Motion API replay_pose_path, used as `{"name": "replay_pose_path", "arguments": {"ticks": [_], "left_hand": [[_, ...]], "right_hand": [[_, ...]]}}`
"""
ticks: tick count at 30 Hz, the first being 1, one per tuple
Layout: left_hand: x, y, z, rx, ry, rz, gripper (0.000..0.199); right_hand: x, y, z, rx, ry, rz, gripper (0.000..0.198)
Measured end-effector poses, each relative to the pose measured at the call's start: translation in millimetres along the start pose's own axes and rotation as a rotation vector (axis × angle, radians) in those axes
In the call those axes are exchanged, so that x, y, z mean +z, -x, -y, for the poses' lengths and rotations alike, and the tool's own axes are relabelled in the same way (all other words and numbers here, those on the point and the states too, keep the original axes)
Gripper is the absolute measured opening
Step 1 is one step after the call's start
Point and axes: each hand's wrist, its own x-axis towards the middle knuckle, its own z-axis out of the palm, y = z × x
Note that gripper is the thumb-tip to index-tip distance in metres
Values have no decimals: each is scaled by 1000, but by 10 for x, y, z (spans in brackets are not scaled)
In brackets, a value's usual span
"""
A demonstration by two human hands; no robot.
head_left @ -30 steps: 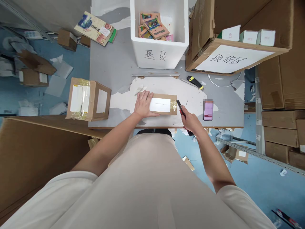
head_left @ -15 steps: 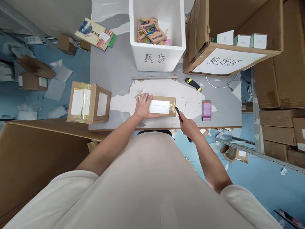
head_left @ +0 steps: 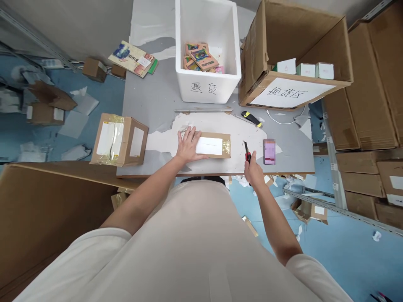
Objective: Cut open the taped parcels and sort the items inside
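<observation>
My left hand [head_left: 188, 147] lies with fingers spread over the left end of a small cardboard box [head_left: 225, 137], pressing it to the table. The box carries a white label [head_left: 209, 146] and has clear yellowish tape across its right end. To the right of it, my right hand [head_left: 254, 171] is closed around a red and black utility knife [head_left: 247, 156]. The knife's dark blade points away from me, apart from the box. A phone [head_left: 269, 152] with a lit pinkish screen lies just right of the knife.
A white foam bin [head_left: 204, 90] with several booklets and a large open carton [head_left: 292, 93] stand at the back. A yellow-black utility knife [head_left: 252, 119] lies before them. A taped carton [head_left: 121, 140] sits at left; books [head_left: 134, 58] lie behind it.
My right hand has drawn the utility knife away from the box's taped end, to the right and slightly nearer me. My left hand stays on the box. The whole view has shifted slightly.
</observation>
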Motion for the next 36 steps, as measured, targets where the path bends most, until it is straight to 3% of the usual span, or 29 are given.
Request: {"name": "replay_pose_path", "arguments": {"ticks": [5,8,13,15,18,20,24,27,29,33,36], "left_hand": [[58,290,-130,102,-25,14,50],[122,523,-256,146,-42,70,49],[185,662,-348,118,-30,90,62],[193,631,-339,113,-15,93,65],[202,574,-315,119,0,106,68],[206,553,-307,122,11,130,68],[211,573,-306,117,19,145,70],[216,646,-319,120,-8,148,75],[221,707,-338,125,-25,152,78],[205,767,-374,110,-48,129,83],[108,705,-321,72,-44,81,80]], "right_hand": [[600,-515,-175,8,17,-32,62],[744,-568,-210,-37,-15,-58,56],[418,-559,-15,-170,-62,-216,60],[239,-615,240,-330,-52,-272,67],[117,-714,715,-689,101,-223,73],[118,-768,969,-787,237,-176,66],[6,-945,1154,-778,346,-90,54],[-268,-1206,1149,-774,276,84,38],[-410,-1365,1160,-682,209,117,41],[-339,-1325,1217,-388,86,-95,49],[-147,-1027,1175,-448,91,-369,45]]}}
